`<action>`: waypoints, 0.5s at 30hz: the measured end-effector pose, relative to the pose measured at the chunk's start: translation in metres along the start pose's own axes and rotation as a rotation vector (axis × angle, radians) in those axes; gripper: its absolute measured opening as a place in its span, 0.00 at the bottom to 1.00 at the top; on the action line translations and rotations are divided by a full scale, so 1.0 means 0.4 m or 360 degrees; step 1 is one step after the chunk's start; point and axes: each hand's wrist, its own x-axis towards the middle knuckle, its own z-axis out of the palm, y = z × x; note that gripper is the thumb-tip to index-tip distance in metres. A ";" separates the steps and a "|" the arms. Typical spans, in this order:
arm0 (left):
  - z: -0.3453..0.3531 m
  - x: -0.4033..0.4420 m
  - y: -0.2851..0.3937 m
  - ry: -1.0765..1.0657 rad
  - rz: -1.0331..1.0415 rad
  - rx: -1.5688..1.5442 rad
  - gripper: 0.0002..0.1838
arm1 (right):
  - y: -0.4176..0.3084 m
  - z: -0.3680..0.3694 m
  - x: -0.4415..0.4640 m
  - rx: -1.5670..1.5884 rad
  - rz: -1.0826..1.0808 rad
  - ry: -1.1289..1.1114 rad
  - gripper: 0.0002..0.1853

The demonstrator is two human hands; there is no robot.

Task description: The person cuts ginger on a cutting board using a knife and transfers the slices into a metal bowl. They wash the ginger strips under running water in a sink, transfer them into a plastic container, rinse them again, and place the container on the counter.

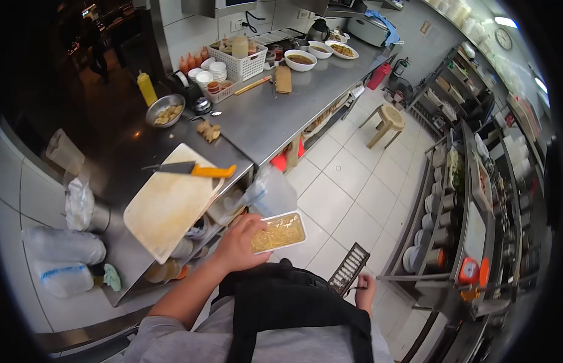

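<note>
Held at its side in my left hand is a shallow white rectangular tub with yellowish moist contents, tilted toward me. My right hand hangs low by my side, fingers curled at a small dark piece I cannot make out. Beside that hand shows a dark slotted panel; whether the hand touches it is unclear. Left of the tub, a worn pale cutting board lies on the steel counter. Across its far end rests an orange-handled knife.
Ginger and a metal bowl of pale pieces sit behind the board. Farther along the counter are a white basket and soup bowls. A stool stands on the tiled floor; shelves line the right.
</note>
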 end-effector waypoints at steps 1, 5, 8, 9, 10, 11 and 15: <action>0.029 0.061 0.003 0.0007 0.0000 -0.0009 0.27 | -0.150 0.002 0.133 0.0046 -0.0359 -0.0196 0.12; 0.123 0.290 -0.012 0.0000 -0.0016 -0.0075 0.27 | -0.707 0.008 0.456 -0.0123 -0.1355 -0.0827 0.45; 0.173 0.443 -0.045 -0.0023 -0.0084 -0.0134 0.28 | -0.861 0.077 0.611 -0.0483 -0.1722 -0.1202 0.55; 0.192 0.492 -0.069 -0.0031 -0.0025 -0.0196 0.28 | -0.865 0.112 0.662 -0.0583 -0.1775 -0.1281 0.56; 0.203 0.543 -0.098 -0.0022 0.0031 -0.0241 0.29 | -0.868 0.154 0.714 -0.0680 -0.1853 -0.1357 0.56; 0.216 0.589 -0.122 -0.0101 -0.0025 -0.0216 0.31 | -0.880 0.183 0.759 -0.0675 -0.1898 -0.1341 0.55; 0.238 0.773 -0.205 -0.0144 0.0117 -0.0299 0.29 | -0.905 0.283 0.955 -0.0629 -0.1933 -0.1409 0.52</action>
